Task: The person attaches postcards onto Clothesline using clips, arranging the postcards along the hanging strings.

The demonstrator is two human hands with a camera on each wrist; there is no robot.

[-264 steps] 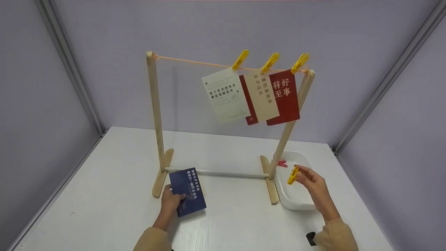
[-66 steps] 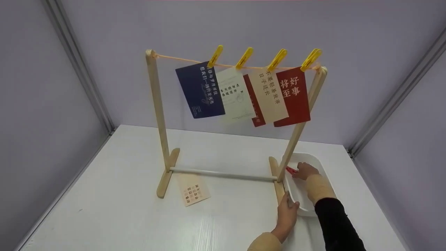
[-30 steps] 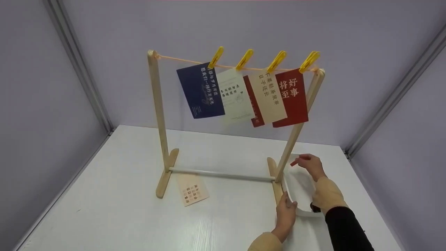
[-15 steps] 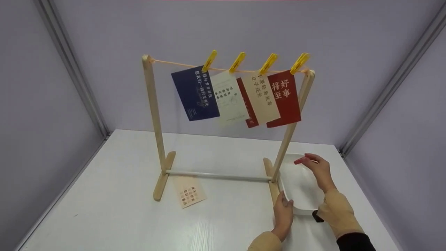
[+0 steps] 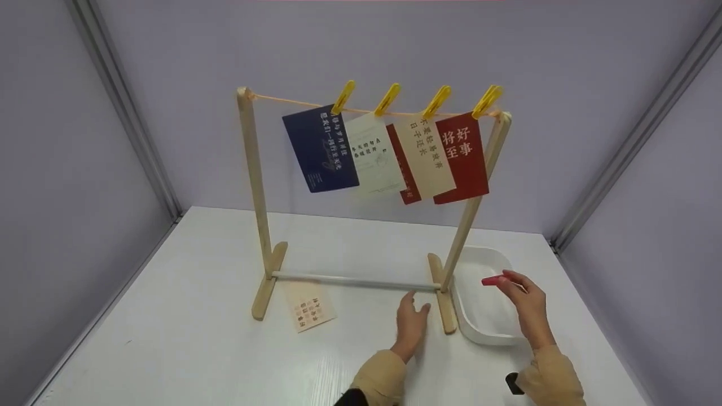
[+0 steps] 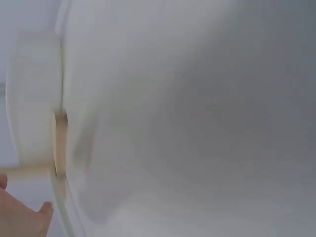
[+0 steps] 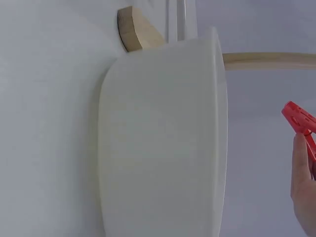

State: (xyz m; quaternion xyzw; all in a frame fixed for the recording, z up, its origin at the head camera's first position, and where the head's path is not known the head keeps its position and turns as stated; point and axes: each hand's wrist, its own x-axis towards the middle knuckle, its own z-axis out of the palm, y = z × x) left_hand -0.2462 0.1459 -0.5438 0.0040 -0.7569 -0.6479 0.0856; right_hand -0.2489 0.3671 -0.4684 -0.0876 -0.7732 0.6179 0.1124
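Observation:
My right hand pinches a red clothespin above the white basin; the right wrist view also shows the clothespin at its right edge. My left hand is over the table just left of the rack's right foot, fingers spread and holding nothing. Only its thumb side shows in the blurred left wrist view. A beige card with printed characters lies on the table by the rack's left foot. From the cord hang a dark blue card, a pale card and other cards, under yellow clothespins.
The wooden rack stands mid-table, its cord strung between two posts. A white crossbar joins its feet low down. Right of it sits the basin. A beige card and red cards hang at the cord's right.
The blue card, earlier in my left hand, now hangs from the cord under a yellow clothespin. My right hand has lifted the red clothespin from the basin; my left hand has left the basin's rim, moving left.

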